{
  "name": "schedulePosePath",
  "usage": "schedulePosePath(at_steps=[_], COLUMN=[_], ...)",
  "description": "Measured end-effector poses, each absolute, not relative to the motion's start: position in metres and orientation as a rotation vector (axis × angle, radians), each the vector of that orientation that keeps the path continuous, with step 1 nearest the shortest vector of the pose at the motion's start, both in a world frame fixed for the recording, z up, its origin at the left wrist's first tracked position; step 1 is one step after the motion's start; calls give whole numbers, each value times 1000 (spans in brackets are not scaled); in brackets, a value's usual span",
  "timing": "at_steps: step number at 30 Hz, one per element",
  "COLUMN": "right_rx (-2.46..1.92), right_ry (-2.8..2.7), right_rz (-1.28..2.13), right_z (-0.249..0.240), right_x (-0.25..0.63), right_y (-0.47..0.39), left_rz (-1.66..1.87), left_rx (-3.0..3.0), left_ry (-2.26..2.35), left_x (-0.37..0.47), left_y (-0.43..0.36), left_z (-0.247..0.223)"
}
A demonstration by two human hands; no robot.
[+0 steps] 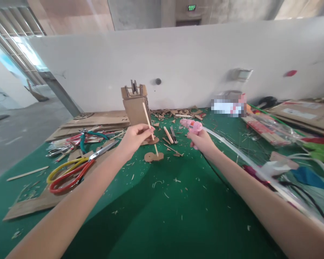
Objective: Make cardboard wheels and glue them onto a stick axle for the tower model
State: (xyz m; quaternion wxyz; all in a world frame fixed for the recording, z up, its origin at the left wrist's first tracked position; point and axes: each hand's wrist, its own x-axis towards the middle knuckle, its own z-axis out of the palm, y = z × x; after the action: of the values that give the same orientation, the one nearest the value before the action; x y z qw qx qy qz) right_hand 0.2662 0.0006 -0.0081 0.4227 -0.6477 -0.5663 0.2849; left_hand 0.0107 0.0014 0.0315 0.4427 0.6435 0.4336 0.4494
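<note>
My left hand (137, 138) pinches a thin wooden stick (146, 116), held nearly upright and leaning a little. Its lower end meets a small cardboard piece with rounded ends (150, 157); whether the two are joined I cannot tell. Another cardboard piece (152, 140) sits at the stick just under my fingers. Off to the right, my right hand (201, 141) is wrapped round a pink hot glue gun (192, 125), its nozzle pointing left. A long translucent glue stick (226, 142) trails out of the gun's back. Behind the left hand stands a cardboard tower (135, 108) with upright discs on top.
Scissors (70, 174) with red and yellow handles and green-handled pliers (83, 141) lie at left on cardboard. A utility knife (173, 135) is near the middle. Cardboard scraps (183, 114) pile along the white wall; plastic bags and sheets (275, 133) crowd the right.
</note>
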Motion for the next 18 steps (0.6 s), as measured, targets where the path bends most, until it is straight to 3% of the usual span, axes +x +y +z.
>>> schedulePosePath(at_steps=[8,18], right_rx=[-1264,-1107], right_ry=[-1337,-1683], right_rz=[1234,1107], right_z=[0,-4], right_x=[250,249], right_y=[-58,-78], left_rz=[1194,1144], left_rx=[1416,1061], left_ry=[1151,1067], left_x=[-5,2], left_y=[9,-8], left_z=[29,30])
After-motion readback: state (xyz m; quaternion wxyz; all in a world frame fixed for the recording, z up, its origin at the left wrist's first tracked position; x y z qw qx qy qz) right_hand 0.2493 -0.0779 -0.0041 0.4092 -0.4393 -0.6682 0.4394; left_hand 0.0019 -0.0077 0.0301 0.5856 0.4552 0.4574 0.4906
